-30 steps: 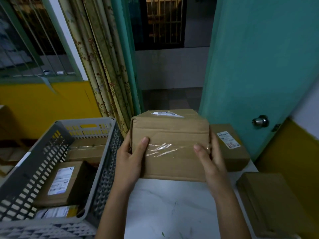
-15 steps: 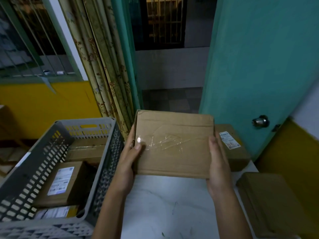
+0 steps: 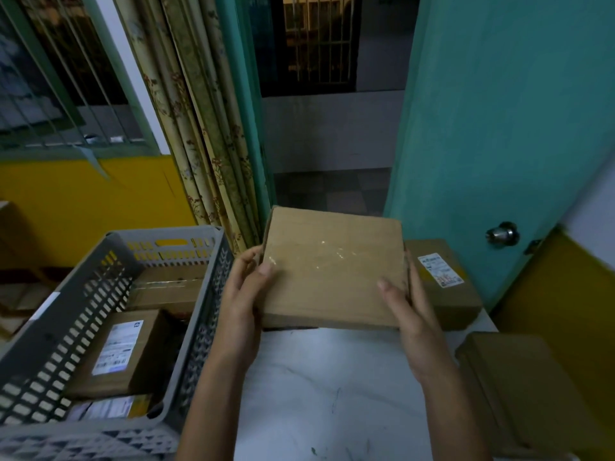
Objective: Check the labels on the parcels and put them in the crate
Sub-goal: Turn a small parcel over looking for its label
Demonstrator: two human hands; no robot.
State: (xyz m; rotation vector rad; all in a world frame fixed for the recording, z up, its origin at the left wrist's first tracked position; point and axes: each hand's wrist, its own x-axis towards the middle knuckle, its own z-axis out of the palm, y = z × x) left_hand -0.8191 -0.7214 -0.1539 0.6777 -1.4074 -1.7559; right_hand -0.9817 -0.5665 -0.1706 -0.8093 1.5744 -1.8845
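Both hands hold a flat brown cardboard parcel (image 3: 332,271) up over the white table (image 3: 326,387). Left hand (image 3: 239,301) grips its left edge, thumb on top. Right hand (image 3: 411,314) grips the right edge the same way. Beside it on the left sits a grey plastic crate (image 3: 206,314) with labelled boxes inside.

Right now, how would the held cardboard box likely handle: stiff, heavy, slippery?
The box probably stays stiff: its faces look flat under both grips. Likely light, since the left hand and right hand hold it by its edges. The glossy tape could be slightly slippery.
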